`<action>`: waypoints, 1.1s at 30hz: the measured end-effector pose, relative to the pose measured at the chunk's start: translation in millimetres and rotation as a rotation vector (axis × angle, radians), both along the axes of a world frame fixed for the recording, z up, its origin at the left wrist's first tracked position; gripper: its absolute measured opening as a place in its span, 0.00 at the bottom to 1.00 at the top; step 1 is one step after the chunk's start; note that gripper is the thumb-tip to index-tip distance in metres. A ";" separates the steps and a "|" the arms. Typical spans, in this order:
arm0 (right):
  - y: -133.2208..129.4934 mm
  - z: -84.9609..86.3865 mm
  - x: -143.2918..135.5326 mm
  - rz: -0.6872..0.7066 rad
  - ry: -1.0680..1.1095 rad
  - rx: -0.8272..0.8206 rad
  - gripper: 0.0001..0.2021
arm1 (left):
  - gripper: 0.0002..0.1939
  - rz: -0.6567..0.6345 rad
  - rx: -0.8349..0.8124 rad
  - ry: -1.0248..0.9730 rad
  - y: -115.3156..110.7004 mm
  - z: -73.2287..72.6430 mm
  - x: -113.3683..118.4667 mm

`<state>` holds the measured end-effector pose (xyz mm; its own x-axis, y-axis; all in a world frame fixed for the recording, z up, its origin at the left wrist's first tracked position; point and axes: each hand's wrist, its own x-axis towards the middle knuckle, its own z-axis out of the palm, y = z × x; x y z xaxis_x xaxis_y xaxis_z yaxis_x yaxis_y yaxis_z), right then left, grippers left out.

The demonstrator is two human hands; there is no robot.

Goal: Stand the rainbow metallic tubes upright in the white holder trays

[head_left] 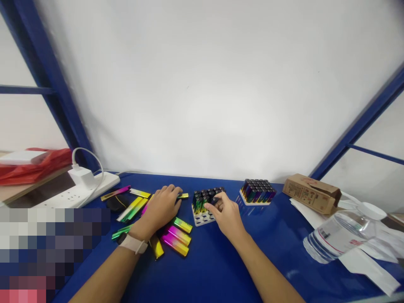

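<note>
A white holder (204, 219) with round holes stands at the middle of the blue table. Dark-topped, shiny cylinders (202, 197) fill its back rows, while holes show at its front. My right hand (224, 210) is at the holder's right side, thumb and fingers pinched on a black-topped cylinder (215, 200). Over a spread of shiny yellow, green and magenta wrappers (175, 240) lies my left hand (162, 207), palm down with its fingers apart; what is under the palm is hidden. A second holder (256, 203), packed with dark-topped cylinders, sits further back to the right.
At the right are a brown carton (311, 193), a large clear bottle (344, 231) lying tilted and white paper (362, 265). A white power strip (107, 180) with a plug and cable lies at the left. Behind the table rises a white wall.
</note>
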<state>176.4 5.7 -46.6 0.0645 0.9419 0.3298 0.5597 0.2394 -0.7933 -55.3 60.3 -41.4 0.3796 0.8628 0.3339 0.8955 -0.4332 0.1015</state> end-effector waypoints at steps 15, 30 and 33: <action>1.8 -1.1 6.6 0.024 -0.126 0.062 0.10 | 0.14 -0.024 0.148 -0.062 1.4 -4.4 3.3; -2.6 7.1 10.3 0.020 -0.364 -0.011 0.10 | 0.13 -0.081 0.185 -0.305 0.9 -1.9 7.6; -5.7 10.2 6.3 0.011 -0.432 -0.034 0.10 | 0.13 -0.088 0.185 -0.321 0.8 -2.2 8.5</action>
<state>182.7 -0.1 -36.4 -0.0829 0.9526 0.2926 0.8394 0.2250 -0.4947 -46.8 61.1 -43.6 0.3003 0.7457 0.5947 0.7893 -0.5444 0.2841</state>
